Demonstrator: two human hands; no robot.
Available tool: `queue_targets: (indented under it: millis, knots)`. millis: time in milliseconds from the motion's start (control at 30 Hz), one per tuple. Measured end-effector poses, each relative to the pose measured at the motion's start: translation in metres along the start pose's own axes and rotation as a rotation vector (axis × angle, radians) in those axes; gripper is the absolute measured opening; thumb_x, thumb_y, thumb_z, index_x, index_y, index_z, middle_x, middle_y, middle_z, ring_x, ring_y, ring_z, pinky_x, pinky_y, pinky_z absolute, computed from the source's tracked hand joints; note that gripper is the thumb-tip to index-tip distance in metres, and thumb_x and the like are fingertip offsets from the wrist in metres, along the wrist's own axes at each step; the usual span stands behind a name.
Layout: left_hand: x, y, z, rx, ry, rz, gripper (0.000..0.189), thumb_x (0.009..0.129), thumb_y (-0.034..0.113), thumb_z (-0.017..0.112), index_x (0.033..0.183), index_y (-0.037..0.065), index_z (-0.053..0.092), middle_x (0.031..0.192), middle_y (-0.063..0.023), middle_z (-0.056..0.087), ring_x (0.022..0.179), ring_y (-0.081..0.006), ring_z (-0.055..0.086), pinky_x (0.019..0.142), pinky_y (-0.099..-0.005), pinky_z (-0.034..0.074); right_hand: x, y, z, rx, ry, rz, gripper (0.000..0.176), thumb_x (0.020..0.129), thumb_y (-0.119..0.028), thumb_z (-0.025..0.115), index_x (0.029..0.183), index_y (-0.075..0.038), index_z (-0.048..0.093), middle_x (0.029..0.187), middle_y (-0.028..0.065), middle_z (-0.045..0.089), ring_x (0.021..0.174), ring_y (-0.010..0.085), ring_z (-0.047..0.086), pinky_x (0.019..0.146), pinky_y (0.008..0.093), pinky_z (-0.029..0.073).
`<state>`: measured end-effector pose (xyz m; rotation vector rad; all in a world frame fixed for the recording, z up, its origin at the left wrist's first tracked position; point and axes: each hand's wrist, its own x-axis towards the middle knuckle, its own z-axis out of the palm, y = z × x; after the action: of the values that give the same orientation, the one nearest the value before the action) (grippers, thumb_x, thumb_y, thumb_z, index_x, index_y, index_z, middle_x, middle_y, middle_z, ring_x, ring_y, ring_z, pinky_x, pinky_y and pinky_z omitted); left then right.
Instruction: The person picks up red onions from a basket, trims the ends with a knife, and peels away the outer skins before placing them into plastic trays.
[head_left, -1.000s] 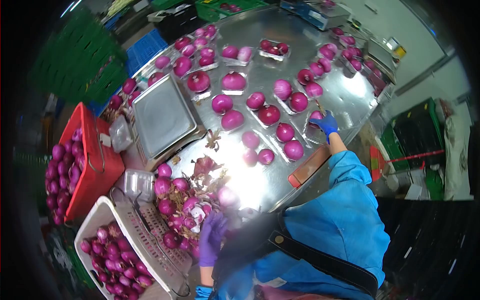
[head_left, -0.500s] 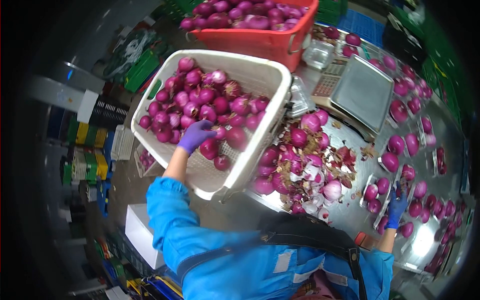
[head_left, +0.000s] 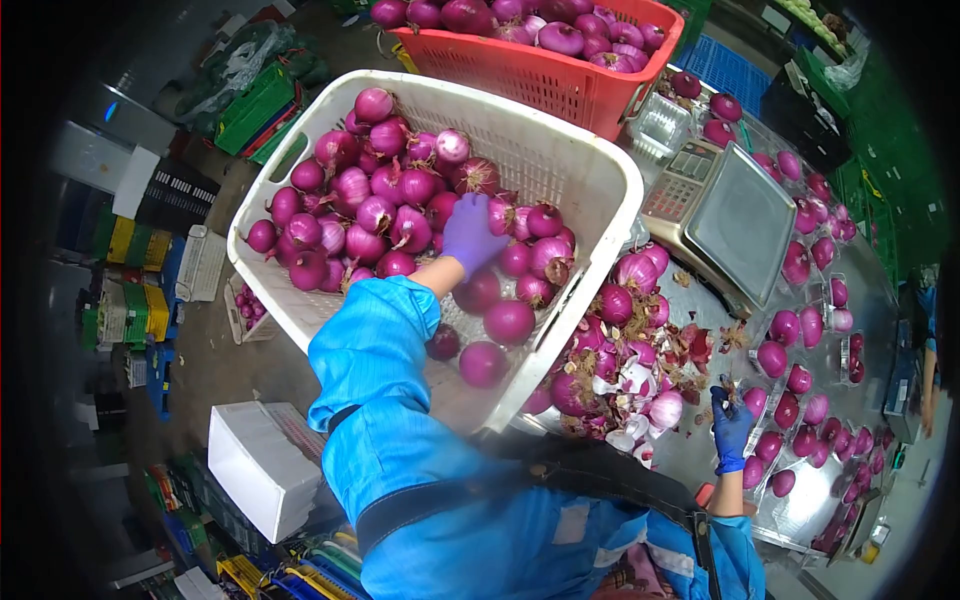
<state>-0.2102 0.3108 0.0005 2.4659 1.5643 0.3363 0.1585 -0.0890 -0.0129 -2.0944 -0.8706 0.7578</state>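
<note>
My left hand (head_left: 473,238), in a purple glove, reaches into a white plastic basket (head_left: 598,165) and lies against the red onions (head_left: 375,214) inside. Its fingers point down among them and are hidden behind the back of the hand. A few onions, some blurred, lie apart near the basket's close side. My right hand (head_left: 732,436), in a blue glove with dark fingertips, is raised over the metal table (head_left: 690,440), between the onion peelings (head_left: 640,378) and the packed onions (head_left: 768,446). Its fingers are drawn together around a small brownish bit I cannot make out.
A red crate (head_left: 535,75) full of onions stands behind the basket. A weighing scale (head_left: 728,220) and clear plastic trays (head_left: 662,125) are on the table. Onions in trays line the right side. A white box (head_left: 262,470) stands low at left.
My left hand has moved further into the basket, and several onions now lie nearer its close side. My right hand has come left, away from the onion trays. The view has shifted.
</note>
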Motion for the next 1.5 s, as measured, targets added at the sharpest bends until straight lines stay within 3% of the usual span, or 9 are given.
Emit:
queue_targets:
  millis: [167, 200, 433, 567, 633, 700, 900, 1367, 1500]
  knots:
    - [0.007, 0.005, 0.016, 0.077, -0.019, 0.095, 0.075, 0.06, 0.03, 0.074, 0.122, 0.004, 0.041, 0.113, -0.016, 0.044, 0.099, -0.0358, 0.048, 0.083, -0.0424, 0.044, -0.005, 0.006, 0.003, 0.028, 0.004, 0.102, 0.027, 0.085, -0.005, 0.059, 0.11, 0.002, 0.058, 0.092, 0.0037, 0.064, 0.081, 0.0086, 0.058, 0.071, 0.0216, 0.046]
    - [0.007, 0.003, 0.018, 0.12, -0.034, 0.072, 0.076, 0.06, 0.027, 0.075, 0.123, 0.004, 0.04, 0.113, -0.0153, 0.044, 0.097, -0.0356, 0.049, 0.082, -0.0424, 0.045, -0.004, 0.018, 0.008, 0.011, 0.086, -0.049, 0.022, 0.085, -0.014, 0.061, 0.105, -0.004, 0.065, 0.064, -0.0045, 0.053, 0.045, 0.0025, 0.038, 0.041, 0.0211, 0.029]
    - [0.012, -0.01, 0.034, 0.127, -0.08, 0.049, 0.078, 0.058, 0.017, 0.075, 0.126, 0.007, 0.038, 0.117, -0.0152, 0.042, 0.094, -0.0377, 0.051, 0.079, -0.0442, 0.048, -0.006, -0.018, 0.021, 0.089, 0.068, 0.114, 0.017, 0.084, -0.016, 0.062, 0.094, -0.003, 0.067, 0.059, -0.0034, 0.051, 0.045, 0.0032, 0.039, 0.041, 0.0213, 0.031]
    - [0.004, -0.004, 0.002, -0.271, 0.043, 0.07, 0.078, 0.054, 0.022, 0.08, 0.123, 0.008, 0.044, 0.117, -0.019, 0.043, 0.103, -0.038, 0.05, 0.09, -0.04, 0.044, 0.0, 0.001, 0.02, 0.01, 0.06, 0.029, 0.018, 0.084, -0.018, 0.063, 0.088, -0.001, 0.067, 0.057, -0.0022, 0.05, 0.044, 0.004, 0.041, 0.041, 0.0216, 0.032]
    - [0.0, 0.01, -0.03, -0.326, 0.146, 0.117, 0.077, 0.057, 0.022, 0.079, 0.123, 0.007, 0.043, 0.121, -0.0172, 0.044, 0.106, -0.0336, 0.051, 0.093, -0.0392, 0.042, 0.0, -0.003, 0.02, 0.065, -0.005, 0.053, 0.032, 0.084, -0.016, 0.063, 0.111, 0.0, 0.059, 0.083, 0.0038, 0.064, 0.069, 0.0095, 0.058, 0.063, 0.0233, 0.047]
    - [-0.014, 0.043, -0.084, -1.058, -0.098, 0.082, 0.068, 0.067, 0.024, 0.075, 0.124, 0.007, 0.042, 0.119, -0.0136, 0.048, 0.107, -0.0261, 0.052, 0.093, -0.0363, 0.042, 0.003, -0.017, 0.022, 0.048, -0.014, 0.038, 0.034, 0.083, -0.013, 0.063, 0.113, 0.0, 0.058, 0.092, 0.0086, 0.066, 0.081, 0.0116, 0.061, 0.072, 0.0253, 0.048]
    - [-0.106, 0.135, -0.152, -1.784, -0.51, -0.068, 0.07, 0.071, 0.014, 0.068, 0.132, 0.004, 0.033, 0.118, -0.0086, 0.05, 0.109, -0.0193, 0.05, 0.097, -0.0328, 0.038, -0.004, -0.086, 0.039, -0.001, -0.153, -0.617, 0.046, 0.074, -0.006, 0.064, 0.119, -0.008, 0.056, 0.104, 0.0151, 0.064, 0.088, 0.0212, 0.065, 0.075, 0.0294, 0.05]
    - [-0.216, 0.211, -0.09, -1.407, -0.917, -0.027, 0.073, 0.06, -0.001, 0.074, 0.125, 0.006, 0.04, 0.12, -0.0061, 0.048, 0.112, -0.0149, 0.047, 0.092, -0.0299, 0.042, -0.056, -0.132, 0.017, -0.267, -0.415, -0.843, 0.075, 0.054, -0.002, 0.06, 0.126, -0.022, 0.051, 0.087, 0.012, 0.064, 0.061, 0.0306, 0.059, 0.054, 0.0355, 0.046]
    - [-0.219, 0.214, -0.076, -1.202, -0.832, 0.17, 0.076, 0.059, 0.008, 0.077, 0.125, 0.004, 0.042, 0.12, -0.0083, 0.05, 0.112, -0.016, 0.047, 0.096, -0.0312, 0.038, -0.057, -0.116, 0.019, -0.282, -0.358, -0.927, 0.079, 0.06, -0.026, 0.072, 0.133, -0.024, 0.041, 0.076, 0.0085, 0.061, 0.058, 0.0252, 0.059, 0.052, 0.0361, 0.046]
